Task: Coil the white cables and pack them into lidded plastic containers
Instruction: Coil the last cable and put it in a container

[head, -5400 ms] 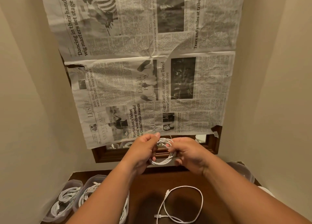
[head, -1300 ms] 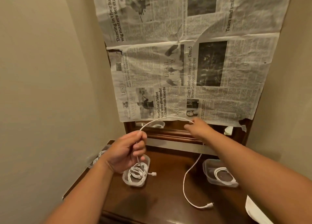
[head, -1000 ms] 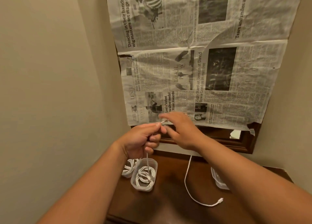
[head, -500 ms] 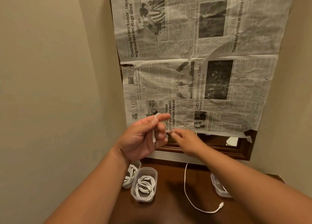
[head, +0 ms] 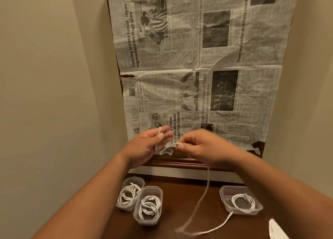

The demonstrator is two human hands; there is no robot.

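Both hands holding white cable [head: 203,195]: left hand [head: 147,145] loosely, seemingly half-open; right hand [head: 201,147] pinching; tail trailing toward 6 o'clock over desk [head: 180,193].

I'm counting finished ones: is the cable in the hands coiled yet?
Not yet. The cable runs from both hands, left and right, down to the table, its tail loose there.

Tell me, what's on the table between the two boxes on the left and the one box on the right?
Only the loose white cable, trailing down from the right hand across bare wood, in the head view.
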